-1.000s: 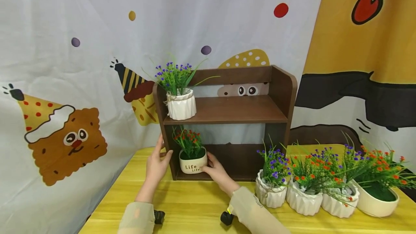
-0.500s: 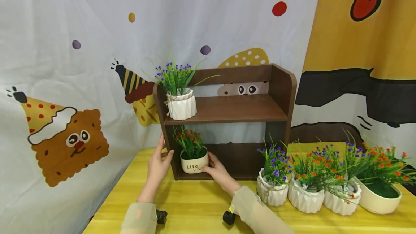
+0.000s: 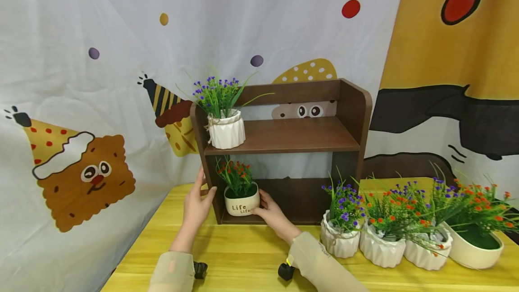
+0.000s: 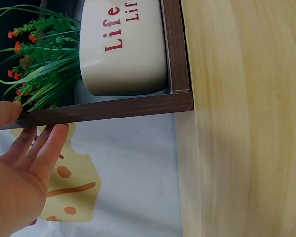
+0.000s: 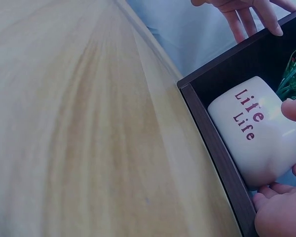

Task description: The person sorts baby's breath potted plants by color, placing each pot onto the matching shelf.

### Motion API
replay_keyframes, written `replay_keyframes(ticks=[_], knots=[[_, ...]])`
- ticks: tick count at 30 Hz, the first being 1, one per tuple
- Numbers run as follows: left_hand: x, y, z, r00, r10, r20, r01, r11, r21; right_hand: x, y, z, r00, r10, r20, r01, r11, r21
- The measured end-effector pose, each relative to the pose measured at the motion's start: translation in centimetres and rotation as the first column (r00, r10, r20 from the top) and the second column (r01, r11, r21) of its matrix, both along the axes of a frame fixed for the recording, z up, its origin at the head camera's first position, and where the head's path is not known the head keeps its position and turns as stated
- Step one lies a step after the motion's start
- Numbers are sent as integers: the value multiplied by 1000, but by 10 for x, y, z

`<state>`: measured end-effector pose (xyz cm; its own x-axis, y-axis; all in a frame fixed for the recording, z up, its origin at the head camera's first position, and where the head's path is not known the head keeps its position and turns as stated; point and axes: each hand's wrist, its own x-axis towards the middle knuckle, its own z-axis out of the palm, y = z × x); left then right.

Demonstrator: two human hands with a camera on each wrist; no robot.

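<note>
A cream oval pot [image 3: 242, 205] printed "Life", with red-flowered artificial greenery, sits at the left end of the brown two-tier shelf's [image 3: 300, 142] lower level. My right hand [image 3: 272, 214] holds this pot at its right side, thumb at the front and fingers round the side. With thumb and fingers on either side, my left hand [image 3: 196, 206] grips the shelf's left side panel; the left wrist view shows the thumb [image 4: 7, 112] at the panel's edge and the fingers [image 4: 47, 153] against its outer face. Above, a white ribbed pot [image 3: 227, 132] of purple flowers stands on the upper level.
To the right on the wooden table [image 3: 243, 256] stand a white pot with purple flowers [image 3: 339, 242], a white pot with orange flowers [image 3: 382, 249], another white ribbed pot [image 3: 428, 253] and a cream oval pot [image 3: 474, 251]. A patterned curtain [image 3: 121, 57] hangs behind.
</note>
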<state>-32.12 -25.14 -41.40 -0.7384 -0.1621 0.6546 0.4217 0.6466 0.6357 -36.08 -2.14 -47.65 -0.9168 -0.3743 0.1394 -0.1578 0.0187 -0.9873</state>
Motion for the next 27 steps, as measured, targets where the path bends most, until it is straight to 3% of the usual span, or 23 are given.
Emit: replay_keyframes(ticks=[4, 10, 13, 21, 27], knots=[[0, 0, 0, 1000, -10, 0, 10, 1000, -7, 2, 2, 2, 1000, 5, 11, -4, 1000, -13], [0, 0, 0, 1000, -14, -2, 14, 1000, -7, 19, 5, 24, 1000, 24, 10, -24, 999, -34], [-1, 0, 1, 1000, -7, -5, 7, 1000, -2, 20, 4, 28, 1000, 16, -7, -16, 1000, -20], [1, -1, 2, 1000, -8, 10, 8, 1000, 4, 1, 0, 5, 999, 18, 28, -16, 999, -47], [0, -1, 1, 1000, -3, -6, 3, 1000, -3, -3, 1, 1, 1000, 2, 24, -1, 1000, -31]])
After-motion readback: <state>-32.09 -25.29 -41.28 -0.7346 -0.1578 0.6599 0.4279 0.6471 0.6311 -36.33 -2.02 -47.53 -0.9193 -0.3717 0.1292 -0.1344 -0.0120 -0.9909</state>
